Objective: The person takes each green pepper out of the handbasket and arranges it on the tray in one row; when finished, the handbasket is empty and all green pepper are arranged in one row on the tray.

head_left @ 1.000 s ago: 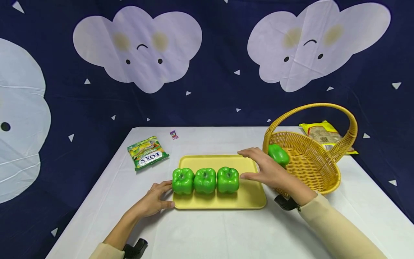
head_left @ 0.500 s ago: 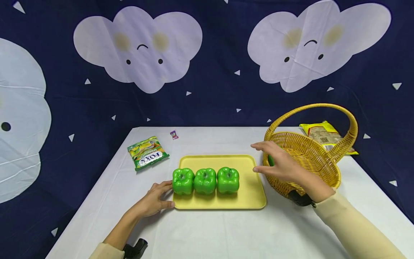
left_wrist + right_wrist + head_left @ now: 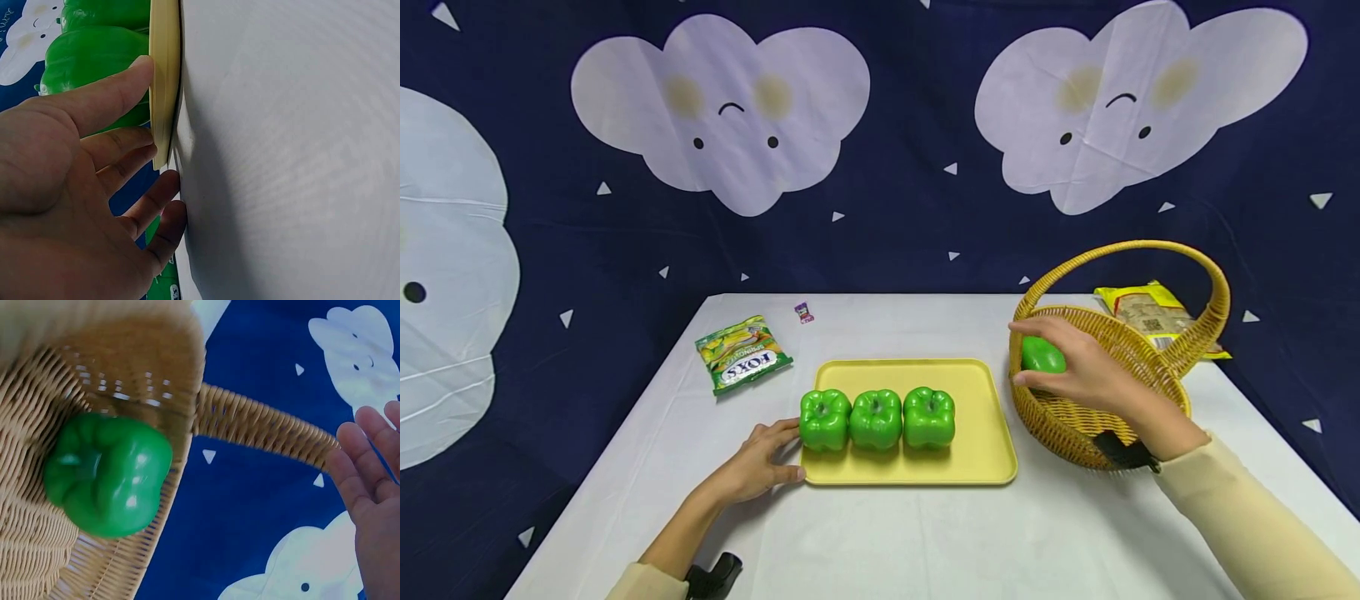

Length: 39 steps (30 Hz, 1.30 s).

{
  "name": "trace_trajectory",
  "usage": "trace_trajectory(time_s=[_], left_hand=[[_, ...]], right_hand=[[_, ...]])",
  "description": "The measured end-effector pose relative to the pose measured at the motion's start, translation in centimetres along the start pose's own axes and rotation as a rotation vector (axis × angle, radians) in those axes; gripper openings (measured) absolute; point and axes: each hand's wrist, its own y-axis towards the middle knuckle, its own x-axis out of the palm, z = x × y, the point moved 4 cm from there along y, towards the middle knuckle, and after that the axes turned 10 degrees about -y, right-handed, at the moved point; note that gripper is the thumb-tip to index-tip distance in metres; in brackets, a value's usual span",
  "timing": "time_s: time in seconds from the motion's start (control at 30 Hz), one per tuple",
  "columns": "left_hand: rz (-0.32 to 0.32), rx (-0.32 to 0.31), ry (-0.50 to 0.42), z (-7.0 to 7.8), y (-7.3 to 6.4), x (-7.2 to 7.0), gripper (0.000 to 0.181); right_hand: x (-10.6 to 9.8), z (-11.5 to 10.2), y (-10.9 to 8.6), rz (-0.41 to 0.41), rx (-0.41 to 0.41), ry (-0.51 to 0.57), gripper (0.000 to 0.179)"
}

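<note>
Three green bell peppers stand in a row on the yellow tray: the left pepper, the middle pepper and the right pepper. My left hand rests at the tray's left edge, its thumb and fingertips touching the rim beside the left pepper. Another bell pepper lies inside the wicker basket, against its left wall. Over that basket is my right hand, thumb and fingers spread around the pepper's left part; in the right wrist view they are apart from it.
The basket's tall handle arches above its opening. A yellow packet lies behind the basket. At the back left lie a green Fox's candy bag and a small purple wrapped candy. A patterned dark curtain stands behind the table.
My right hand has moved right from above the tray's right side to over the basket and its pepper. The left hand and the three peppers on the tray stay put.
</note>
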Motion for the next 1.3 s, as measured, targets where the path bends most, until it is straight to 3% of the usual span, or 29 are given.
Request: trace_trajectory(time_s=[0.27, 0.6, 0.93, 1.3], left_hand=[[-0.007, 0.012, -0.001, 0.0, 0.0, 0.1, 0.062], [-0.007, 0.031, 0.000, -0.1, 0.0, 0.0, 0.062], [-0.006, 0.021, 0.005, -0.1, 0.0, 0.0, 0.062], [-0.006, 0.005, 0.005, -0.1, 0.1, 0.0, 0.062]], right_hand=[[-0.2, 1.1, -0.4, -0.015, 0.011, -0.003, 0.061], [-0.6, 2.4, -1.1, -0.056, 0.083, -0.001, 0.063], [-0.6, 3.9, -1.1, -0.037, 0.062, -0.033, 0.064], [-0.3, 5.4, -0.6, -0.080, 0.121, -0.011, 0.058]])
